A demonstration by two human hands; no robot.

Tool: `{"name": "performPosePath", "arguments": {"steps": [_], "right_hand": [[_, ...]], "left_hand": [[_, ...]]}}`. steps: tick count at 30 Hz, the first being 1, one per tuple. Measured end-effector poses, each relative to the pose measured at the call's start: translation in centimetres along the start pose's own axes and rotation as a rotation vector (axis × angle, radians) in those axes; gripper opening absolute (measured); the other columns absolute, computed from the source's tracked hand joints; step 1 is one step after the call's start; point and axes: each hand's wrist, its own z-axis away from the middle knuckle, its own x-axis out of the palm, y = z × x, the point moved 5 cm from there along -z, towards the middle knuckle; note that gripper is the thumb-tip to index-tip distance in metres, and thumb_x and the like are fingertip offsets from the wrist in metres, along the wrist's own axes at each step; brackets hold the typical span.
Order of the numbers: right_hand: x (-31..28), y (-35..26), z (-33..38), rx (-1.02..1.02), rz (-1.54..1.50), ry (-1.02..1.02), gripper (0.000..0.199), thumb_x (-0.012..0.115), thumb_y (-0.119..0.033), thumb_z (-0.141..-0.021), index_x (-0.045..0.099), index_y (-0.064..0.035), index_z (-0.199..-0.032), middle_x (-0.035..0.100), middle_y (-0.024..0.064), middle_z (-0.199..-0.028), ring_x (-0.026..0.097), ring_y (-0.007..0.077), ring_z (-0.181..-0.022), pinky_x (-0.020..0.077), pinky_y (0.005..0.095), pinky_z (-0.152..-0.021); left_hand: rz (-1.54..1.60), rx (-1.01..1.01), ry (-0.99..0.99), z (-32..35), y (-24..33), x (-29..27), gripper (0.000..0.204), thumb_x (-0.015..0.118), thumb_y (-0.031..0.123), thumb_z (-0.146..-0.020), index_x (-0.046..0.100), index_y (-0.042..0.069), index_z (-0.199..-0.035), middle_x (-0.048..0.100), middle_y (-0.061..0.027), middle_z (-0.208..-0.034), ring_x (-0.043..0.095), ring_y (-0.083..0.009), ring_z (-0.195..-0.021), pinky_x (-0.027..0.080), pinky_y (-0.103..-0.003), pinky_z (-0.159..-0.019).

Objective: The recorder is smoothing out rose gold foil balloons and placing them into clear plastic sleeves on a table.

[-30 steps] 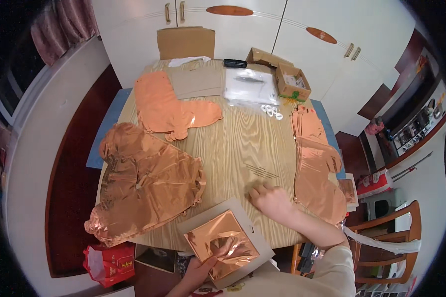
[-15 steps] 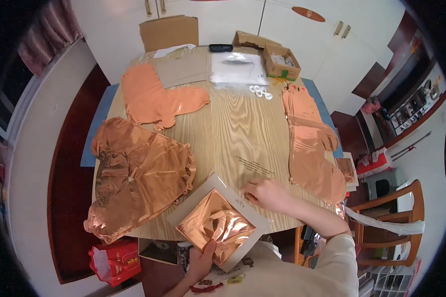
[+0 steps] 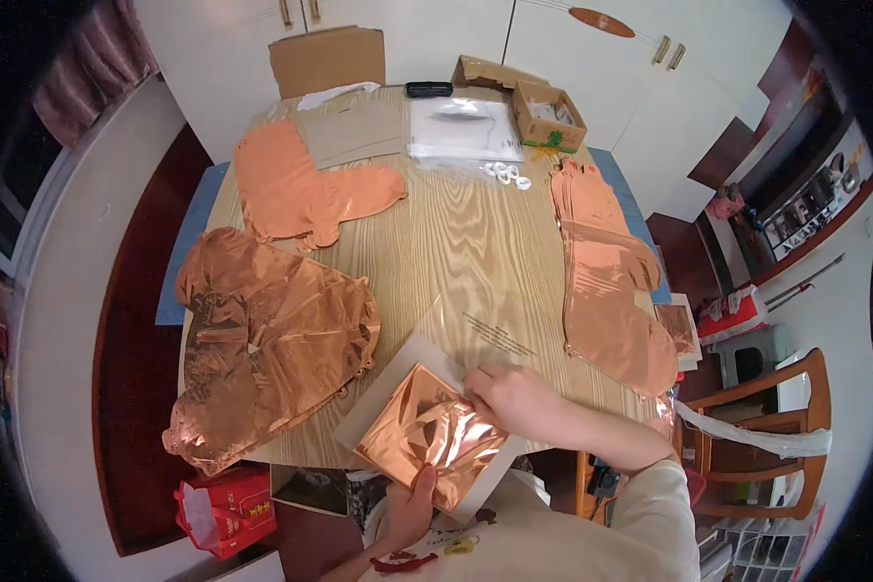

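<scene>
My left hand (image 3: 414, 501) grips the lower corner of a folded copper foil balloon (image 3: 422, 427), thumb on top. The foil lies on a larger grey card (image 3: 364, 419), tilted at the table's near edge. My right hand (image 3: 506, 396) is closed at the foil's upper right edge, fingers pinching a clear plastic bag (image 3: 456, 315) there. Dark print shows on the film beyond the knuckles. Its fingertips are partly hidden. To the left lies a large crinkled copper foil balloon (image 3: 276, 339), spread flat.
Matte orange-copper foil balloons (image 3: 306, 189) lie at the far left, with a long stack of foil balloons (image 3: 606, 281) on the right. White rings (image 3: 506, 175), clear bags (image 3: 466, 131), a black object (image 3: 429, 89) and a cardboard box (image 3: 550, 118) sit at the back. A wooden chair (image 3: 810, 436) stands right.
My right hand has moved left and slightly down onto the foil's edge. The foil and card have shifted slightly right, and more of the clear film shows beyond the card.
</scene>
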Motion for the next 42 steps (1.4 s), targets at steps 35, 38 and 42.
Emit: {"name": "performPosePath", "arguments": {"steps": [35,38,42], "right_hand": [[1.7,-6.5,-0.5,-0.165,0.248,0.238,0.019,0.063,-0.015,-0.073,0.055,-0.0065,-0.088,0.051,0.0045,-0.083,0.058,0.019,-0.078,0.0518,0.0291,-0.059],[1.8,-5.6,-0.1,-0.107,0.247,0.246,0.019,0.062,-0.015,-0.072,0.058,-0.0074,-0.089,0.052,0.0035,-0.082,0.057,0.0191,-0.076,0.0516,0.0289,-0.059],[1.5,-6.1,0.8,-0.147,0.291,0.271,0.021,0.062,-0.015,-0.067,0.056,-0.0077,-0.086,0.049,0.003,-0.077,0.055,0.0174,-0.074,0.0507,0.0274,-0.059]], "left_hand": [[0.11,0.3,0.01,-0.1,-0.9,1.5,0.021,0.052,0.009,-0.098,0.057,-0.006,-0.112,0.061,-0.006,-0.103,0.055,-0.0117,-0.091,0.046,-0.027,-0.081],[0.197,0.201,0.013,-0.1,-2.4,1.0,0.029,0.051,0.008,-0.098,0.051,-0.006,-0.123,0.059,-0.0083,-0.114,0.055,-0.013,-0.1,0.045,-0.028,-0.088],[0.183,0.218,-0.023,-0.1,-1.6,1.2,0.04,0.051,0.01,-0.098,0.041,-0.005,-0.134,0.054,-0.0104,-0.124,0.052,-0.0139,-0.109,0.043,-0.031,-0.094]]}}
